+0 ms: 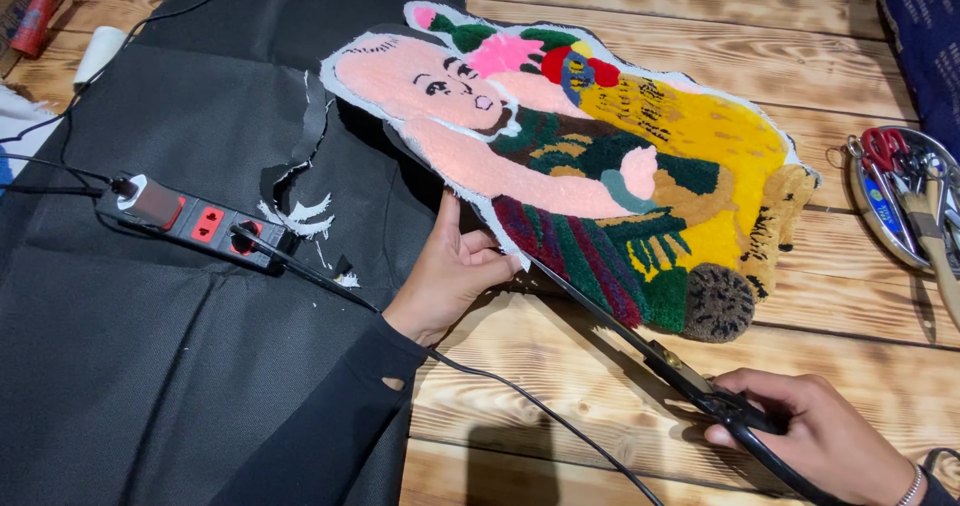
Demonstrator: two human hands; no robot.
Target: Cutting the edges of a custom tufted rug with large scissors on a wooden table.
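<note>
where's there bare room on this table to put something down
Bare wood lies along the bottom edge between the left hand and right hand, crossed by a black cable. More lies behind the tufted rug. The black fabric below the power strip is free. The tool tray at right is crowded.

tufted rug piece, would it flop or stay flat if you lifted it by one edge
Probably it bends but holds some shape: the tufted rug is lifted at its near edge by the left hand without folding over. The thick pile suggests some weight for its size. The fuzzy surface and wooden table make sliding unlikely. The right hand works long scissors along that edge.
</note>
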